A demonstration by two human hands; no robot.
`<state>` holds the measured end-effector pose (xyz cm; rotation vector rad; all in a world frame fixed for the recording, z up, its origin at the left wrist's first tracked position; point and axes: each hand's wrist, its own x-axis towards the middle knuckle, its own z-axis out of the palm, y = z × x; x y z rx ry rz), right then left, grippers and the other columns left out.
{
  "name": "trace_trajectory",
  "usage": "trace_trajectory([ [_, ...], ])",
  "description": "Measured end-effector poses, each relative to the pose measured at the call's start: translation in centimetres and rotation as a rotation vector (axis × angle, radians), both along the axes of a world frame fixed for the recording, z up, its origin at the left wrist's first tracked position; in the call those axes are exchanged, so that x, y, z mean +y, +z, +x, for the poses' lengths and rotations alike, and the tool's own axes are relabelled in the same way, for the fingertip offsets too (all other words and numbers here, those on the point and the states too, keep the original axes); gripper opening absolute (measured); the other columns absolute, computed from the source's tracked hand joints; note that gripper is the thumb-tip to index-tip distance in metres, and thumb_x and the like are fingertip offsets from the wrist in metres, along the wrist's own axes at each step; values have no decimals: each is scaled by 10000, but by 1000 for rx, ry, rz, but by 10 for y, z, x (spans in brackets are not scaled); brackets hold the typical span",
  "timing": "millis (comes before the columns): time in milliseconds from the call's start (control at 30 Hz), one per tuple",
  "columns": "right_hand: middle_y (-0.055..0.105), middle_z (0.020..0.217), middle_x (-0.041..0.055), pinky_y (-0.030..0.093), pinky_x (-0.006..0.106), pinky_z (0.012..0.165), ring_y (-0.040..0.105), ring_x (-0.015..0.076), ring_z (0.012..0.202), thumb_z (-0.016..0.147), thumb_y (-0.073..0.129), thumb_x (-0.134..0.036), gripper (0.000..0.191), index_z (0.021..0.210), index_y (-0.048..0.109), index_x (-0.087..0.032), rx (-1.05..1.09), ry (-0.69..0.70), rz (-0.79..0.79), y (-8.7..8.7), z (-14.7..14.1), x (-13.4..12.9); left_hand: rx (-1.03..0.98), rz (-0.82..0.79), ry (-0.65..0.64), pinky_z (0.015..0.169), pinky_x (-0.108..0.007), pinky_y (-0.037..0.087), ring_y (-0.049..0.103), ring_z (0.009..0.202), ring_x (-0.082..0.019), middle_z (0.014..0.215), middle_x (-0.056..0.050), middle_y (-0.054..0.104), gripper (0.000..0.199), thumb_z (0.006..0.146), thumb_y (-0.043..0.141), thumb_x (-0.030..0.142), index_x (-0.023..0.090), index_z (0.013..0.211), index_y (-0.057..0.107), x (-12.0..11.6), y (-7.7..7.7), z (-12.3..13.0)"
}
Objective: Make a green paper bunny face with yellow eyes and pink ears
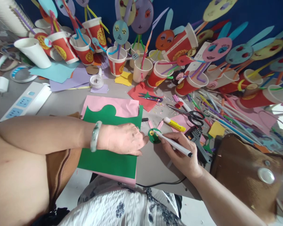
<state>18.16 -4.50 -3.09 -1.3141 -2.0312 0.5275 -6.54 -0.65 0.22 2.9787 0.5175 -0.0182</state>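
My right hand (182,150) grips a white marker pen (175,145) with a black end. The pen's tip is over a small green paper rabbit face (153,138), which has pink ears and a yellow eye. My left hand (124,138) lies curled on a green paper sheet (108,161), its fingertips at the left edge of the face. Whether those fingers pinch anything is hidden. Pink paper (122,105) lies under the green sheet, which has a curved cut-out. A yellow glue stick (174,124) is just beyond my right hand.
Paper cups (118,62) with paper faces on coloured sticks line the back. Black-handled scissors (195,118) and a hot glue gun (196,141) lie right of centre. A brown pouch (245,175) is at right, a power strip (25,102) at left. A black cable (162,184) runs along the front.
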Motion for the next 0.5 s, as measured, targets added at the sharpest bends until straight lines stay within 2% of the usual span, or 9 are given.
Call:
trace_trajectory([
  [267,705,702,5,502,258,548,636,134,542,885,683,-217,54,907,634,-207,-26,19,-14,0,1,0,64,-6,-9,586,-332,425,663,697,-215,788,-95,698,392,966,591,465,81,1021,645,1,7,2],
  [500,715,752,21,500,253,557,643,136,582,905,674,-233,51,937,653,-200,-14,-6,-15,2,-1,-1,123,-38,-7,582,-333,417,670,706,-218,797,-96,699,388,974,578,456,79,1029,649,1,10,3],
])
